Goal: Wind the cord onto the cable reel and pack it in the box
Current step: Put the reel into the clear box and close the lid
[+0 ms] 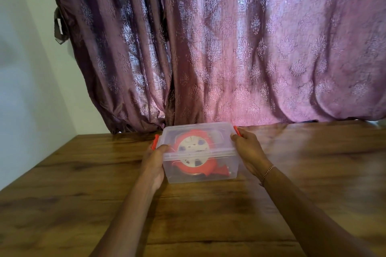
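Both hands clasp the box [198,170]: left hand [154,162] at nine o'clock, right hand [247,150] at three, cable reel [193,152] centred inside.

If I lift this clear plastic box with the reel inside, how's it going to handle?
The box looks rigid, with its lid on, so it probably won't flex much. The red reel fills most of it, so expect little shifting, though some weight. Smooth walls may be slippery; the left hand and right hand flank it.
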Demonstrator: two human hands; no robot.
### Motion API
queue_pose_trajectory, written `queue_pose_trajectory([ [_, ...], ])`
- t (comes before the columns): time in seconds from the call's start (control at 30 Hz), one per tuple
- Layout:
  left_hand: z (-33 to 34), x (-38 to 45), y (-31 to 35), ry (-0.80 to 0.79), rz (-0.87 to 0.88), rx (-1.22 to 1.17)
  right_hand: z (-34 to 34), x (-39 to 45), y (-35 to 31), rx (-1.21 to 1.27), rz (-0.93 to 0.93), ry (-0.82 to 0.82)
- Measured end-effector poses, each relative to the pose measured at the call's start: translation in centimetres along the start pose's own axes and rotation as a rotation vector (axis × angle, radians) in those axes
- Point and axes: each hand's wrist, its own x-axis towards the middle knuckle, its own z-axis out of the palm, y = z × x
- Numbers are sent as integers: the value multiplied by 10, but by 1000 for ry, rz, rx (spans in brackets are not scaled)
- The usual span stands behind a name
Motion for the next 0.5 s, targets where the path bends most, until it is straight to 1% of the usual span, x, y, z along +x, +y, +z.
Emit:
queue_pose_trajectory([
  [0.17,0,4,1,-24,-15,-39,0,0,1,5,-4,0],
  [0.3,-1,8,1,-46,41,17,0,0,2,-6,-9,10],
  [0.43,1,8,-1,-20,74,71,-1,3,5,-22,-8,10],
  [0.5,1,7,-2,-17,99,87,1,3,7,-101,-36,68],
])
